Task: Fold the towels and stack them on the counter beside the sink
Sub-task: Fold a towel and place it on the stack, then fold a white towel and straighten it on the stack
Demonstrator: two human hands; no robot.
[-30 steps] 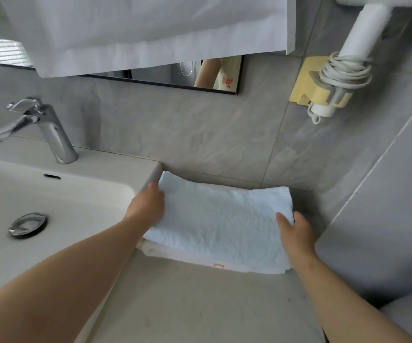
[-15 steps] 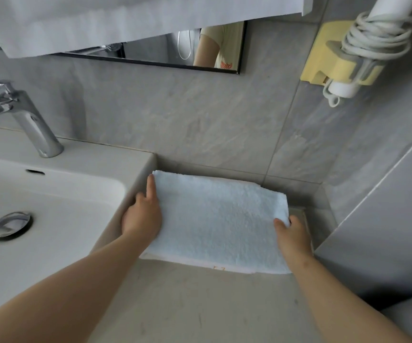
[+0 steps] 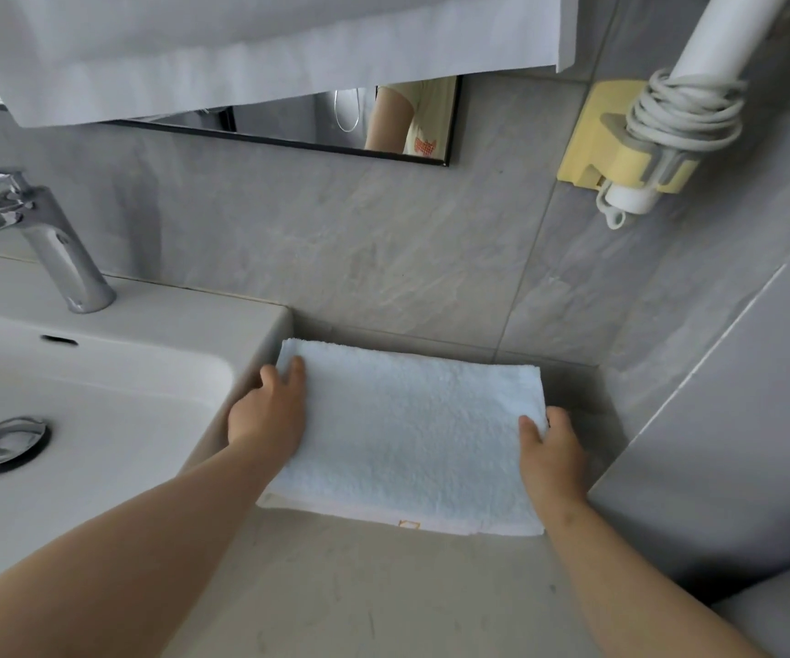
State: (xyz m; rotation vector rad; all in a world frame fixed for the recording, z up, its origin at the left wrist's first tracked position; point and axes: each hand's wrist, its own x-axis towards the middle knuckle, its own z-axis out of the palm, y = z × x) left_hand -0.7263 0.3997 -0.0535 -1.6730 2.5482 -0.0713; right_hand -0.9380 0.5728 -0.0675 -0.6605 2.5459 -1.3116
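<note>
Folded towel [image 3: 407,434] on counter [image 3: 336,586] between left hand [image 3: 267,420] and right hand [image 3: 552,455]

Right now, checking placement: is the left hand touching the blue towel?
Touching. Head view: left hand fingers lie on the blue towel.

Both bare forearms are extended forward. The left hand [image 3: 267,415] is laid with fingers straight against the left edge of the folded towel [image 3: 407,429]. The right hand [image 3: 554,458] is curled round its right edge, thumb on top.

folded towel [image 3: 407,439] on counter [image 3: 360,586], right of sink [image 3: 98,396].
</note>
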